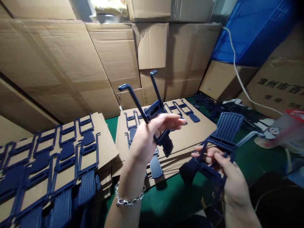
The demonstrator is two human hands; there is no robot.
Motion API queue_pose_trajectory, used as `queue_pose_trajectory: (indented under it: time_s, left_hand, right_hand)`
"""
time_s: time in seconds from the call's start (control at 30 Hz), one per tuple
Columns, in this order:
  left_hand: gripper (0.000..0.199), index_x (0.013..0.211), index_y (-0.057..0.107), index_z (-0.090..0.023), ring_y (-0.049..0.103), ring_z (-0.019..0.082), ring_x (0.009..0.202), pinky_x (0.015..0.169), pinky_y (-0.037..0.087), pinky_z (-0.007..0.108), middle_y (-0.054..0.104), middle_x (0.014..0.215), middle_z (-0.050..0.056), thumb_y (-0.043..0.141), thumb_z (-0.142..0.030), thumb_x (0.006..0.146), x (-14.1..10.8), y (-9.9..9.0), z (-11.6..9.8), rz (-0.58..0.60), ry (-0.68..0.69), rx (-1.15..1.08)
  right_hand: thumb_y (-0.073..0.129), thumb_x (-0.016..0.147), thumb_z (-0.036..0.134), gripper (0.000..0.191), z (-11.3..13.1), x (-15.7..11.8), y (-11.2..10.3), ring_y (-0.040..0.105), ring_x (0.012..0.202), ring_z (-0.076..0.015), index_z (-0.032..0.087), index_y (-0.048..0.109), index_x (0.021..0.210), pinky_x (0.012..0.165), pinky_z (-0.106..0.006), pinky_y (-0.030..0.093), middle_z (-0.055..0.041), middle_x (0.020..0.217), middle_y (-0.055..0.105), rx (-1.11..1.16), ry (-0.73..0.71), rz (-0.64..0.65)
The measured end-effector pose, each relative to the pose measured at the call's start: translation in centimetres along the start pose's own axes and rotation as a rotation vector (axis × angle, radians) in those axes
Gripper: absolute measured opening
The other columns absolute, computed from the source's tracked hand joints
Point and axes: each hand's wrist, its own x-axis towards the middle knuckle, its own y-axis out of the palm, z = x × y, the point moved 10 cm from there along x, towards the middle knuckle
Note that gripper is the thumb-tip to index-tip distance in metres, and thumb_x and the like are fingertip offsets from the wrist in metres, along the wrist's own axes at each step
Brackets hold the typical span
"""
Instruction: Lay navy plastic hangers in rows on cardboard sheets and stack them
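Note:
Raised over the cardboard, my left hand (154, 133) is closed on a dark blue plastic frame (153, 109). Two hooked arms of this frame point up and away from me, and a ribbed flap hangs below my fingers. Lower down on the right, my right hand (228, 171) grips a dark blue plastic chair-shaped piece (223, 133). Its ribbed panel stands up and its thin legs stick out to the sides. My palm and fingers cover part of this piece, so I cannot tell if it is one part or more. A metal bracelet (130, 200) circles my left wrist.
Similar blue frames lie in rows on the left cardboard stack (104, 136) and the middle cardboard stack (201, 126). Green table surface (163, 202) shows between and below. Cardboard boxes (111, 53) wall the back; a blue crate (251, 31), white cable (237, 69) and plastic bag (282, 129) are right.

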Motion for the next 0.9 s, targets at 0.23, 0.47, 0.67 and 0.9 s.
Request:
queue_pose_trajectory:
  time_s: [0.23, 0.47, 0.67, 0.9]
  left_hand:
    - [0.031, 0.091, 0.067, -0.018, 0.062, 0.017, 0.087, 0.08, 0.047, 0.027, 0.068, 0.093, 0.006, 0.047, -0.04, 0.085, -1.1, 3.3, 5.3, 0.22, -0.303, 0.334]
    - [0.048, 0.062, 0.055, -0.017, 0.044, 0.011, 0.052, 0.046, 0.032, 0.021, 0.051, 0.058, 0.0, 0.034, -0.052, 0.087, -2.1, 6.4, 7.1, 0.368, -0.294, 0.618]
    - [0.038, 0.085, 0.062, -0.019, 0.054, 0.015, 0.071, 0.061, 0.039, 0.023, 0.062, 0.079, 0.001, 0.043, -0.052, 0.084, -1.8, 7.1, 6.6, 0.367, -0.219, 0.667]
    - [0.018, 0.065, 0.053, -0.017, 0.05, 0.013, 0.063, 0.056, 0.037, 0.023, 0.057, 0.067, -0.001, 0.045, -0.022, 0.08, -0.7, 5.1, 6.7, 0.313, -0.213, 0.672]
  right_hand:
    - [0.055, 0.078, 0.034, 0.02, 2.5, -1.6, 1.3, 0.059, 0.054, -0.0152, 0.019, 0.054, 0.064, 0.05, -0.025, 0.05, -0.0013, 0.063, 0.058, 0.134, -0.045, 0.107]
    - [0.07, 0.066, 0.036, 0.018, 1.0, -0.8, -1.0, 0.061, 0.064, -0.0175, 0.02, 0.063, 0.07, 0.061, -0.029, 0.052, -0.0013, 0.068, 0.062, 0.011, -0.079, -0.229]
    - [0.065, 0.07, 0.032, 0.028, 1.4, -0.5, -1.2, 0.061, 0.089, -0.0234, 0.023, 0.059, 0.096, 0.078, -0.036, 0.05, -0.0022, 0.093, 0.063, -0.112, -0.14, -0.273]
    - [0.06, 0.076, 0.027, 0.041, 4.5, -1.4, 1.2, 0.053, 0.104, -0.0223, 0.024, 0.05, 0.115, 0.086, -0.036, 0.046, -0.0048, 0.111, 0.056, -0.445, -0.361, -0.268]
